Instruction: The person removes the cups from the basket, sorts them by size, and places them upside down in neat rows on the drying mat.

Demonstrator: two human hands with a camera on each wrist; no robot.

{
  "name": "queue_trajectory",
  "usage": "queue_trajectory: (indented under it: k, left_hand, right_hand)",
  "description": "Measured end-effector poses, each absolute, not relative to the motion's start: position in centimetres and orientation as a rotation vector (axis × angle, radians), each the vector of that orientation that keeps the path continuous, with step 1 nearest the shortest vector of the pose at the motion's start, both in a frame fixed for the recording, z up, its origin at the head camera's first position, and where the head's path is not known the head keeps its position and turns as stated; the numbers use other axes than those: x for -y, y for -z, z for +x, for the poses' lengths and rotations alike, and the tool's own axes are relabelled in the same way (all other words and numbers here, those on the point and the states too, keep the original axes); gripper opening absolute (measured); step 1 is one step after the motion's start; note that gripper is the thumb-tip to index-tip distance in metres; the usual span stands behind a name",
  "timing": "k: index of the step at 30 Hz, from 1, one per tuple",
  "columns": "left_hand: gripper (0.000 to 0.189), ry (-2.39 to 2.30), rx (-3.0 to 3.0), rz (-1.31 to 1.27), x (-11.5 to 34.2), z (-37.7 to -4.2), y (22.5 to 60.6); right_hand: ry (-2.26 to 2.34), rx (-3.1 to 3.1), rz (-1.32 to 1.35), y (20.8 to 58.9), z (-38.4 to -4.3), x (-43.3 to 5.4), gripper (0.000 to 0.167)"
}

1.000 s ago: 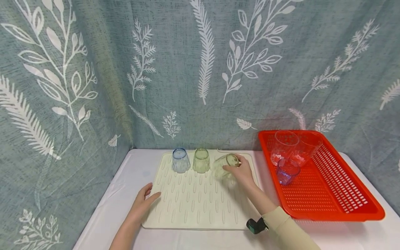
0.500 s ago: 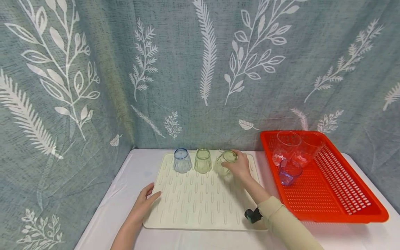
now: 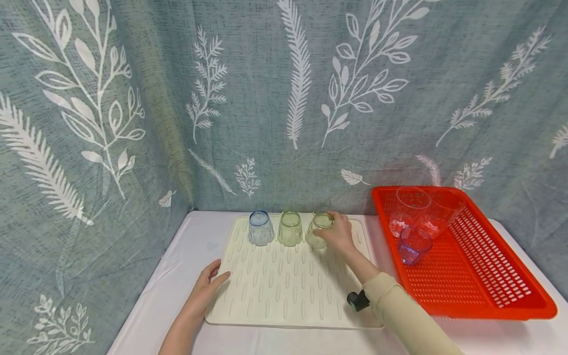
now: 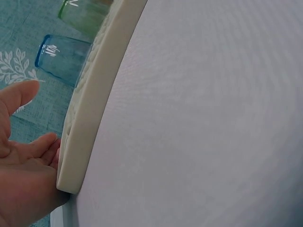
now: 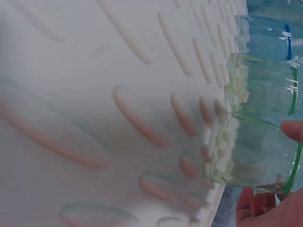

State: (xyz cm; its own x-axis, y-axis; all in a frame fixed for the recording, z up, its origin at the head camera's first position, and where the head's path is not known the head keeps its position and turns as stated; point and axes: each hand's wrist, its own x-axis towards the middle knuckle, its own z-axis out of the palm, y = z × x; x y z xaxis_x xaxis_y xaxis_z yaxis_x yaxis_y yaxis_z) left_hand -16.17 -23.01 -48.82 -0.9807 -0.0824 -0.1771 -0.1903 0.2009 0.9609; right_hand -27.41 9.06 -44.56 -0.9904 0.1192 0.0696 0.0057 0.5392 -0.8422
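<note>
My right hand [image 3: 338,233] grips a pale green glass [image 5: 260,153] near its base, thumb on one side and fingers on the other. That glass stands upside down at the back right of a cream drying mat [image 3: 284,291]. Left of it, another green glass [image 3: 290,230] and a blue glass [image 3: 261,229] stand inverted in a row. My left hand [image 3: 205,288] lies at the mat's left edge, thumb and fingers spread apart, holding nothing. In the left wrist view the fingers are beside the mat's raised edge; whether they touch it I cannot tell.
A red plastic basket [image 3: 470,291] stands to the right of the mat. In it are a small purple glass [image 3: 413,246] and two taller clear glasses, one of them upright [image 3: 410,209]. A patterned curtain [image 3: 266,98] hangs behind the white table [image 3: 195,236].
The green glass in my right hand has gone from tilted to upside down on the mat, beside the other green one. My left hand has stayed in place.
</note>
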Motion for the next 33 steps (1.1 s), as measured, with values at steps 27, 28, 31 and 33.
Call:
queue_trajectory:
  k: [27, 28, 31, 33]
  left_hand:
    - [0.074, -1.898, -2.381, -0.29, 23.0, -16.1, 48.7]
    - [0.074, -1.894, -2.382, -0.29, 23.0, -16.1, 48.7]
    - [0.075, -1.896, -2.368, -0.282, 22.9, -16.2, 48.7]
    - [0.076, -1.892, -2.357, -0.281, 22.9, -16.2, 48.6]
  right_hand:
    - [-1.669, 2.544, -0.215, 45.0, -25.5, -9.3, 0.076]
    - [-1.685, 2.521, -0.222, 44.8, -25.1, -9.3, 0.075]
    - [-1.776, 2.46, -0.238, 44.3, -24.1, -9.6, 0.073]
    - [-1.863, 2.415, -0.237, 43.8, -23.3, -10.0, 0.072]
